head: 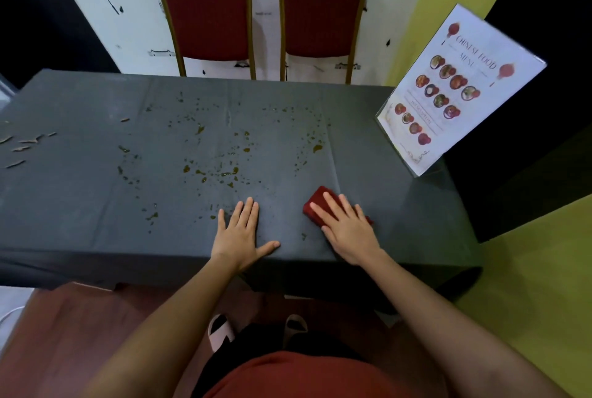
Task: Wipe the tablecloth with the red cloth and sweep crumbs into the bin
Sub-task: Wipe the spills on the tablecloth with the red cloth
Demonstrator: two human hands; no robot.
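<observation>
A dark grey tablecloth (96, 199) covers the table. Brownish stains and small crumbs (221, 170) are scattered over its middle. Larger flat crumbs (28, 144) lie near the left edge. The folded red cloth (317, 203) rests on the tablecloth near the front right. My right hand (347, 227) lies flat on top of it, fingers spread and pressing down. My left hand (238, 234) lies flat on the bare tablecloth near the front edge, fingers apart, holding nothing. No bin is in view.
A standing menu card (458, 90) in a clear holder is at the table's right end. Two red chairs (208, 13) (322, 13) with gold frames stand behind the far edge against a white wall. My feet (256, 330) stand on the floor beneath the front edge.
</observation>
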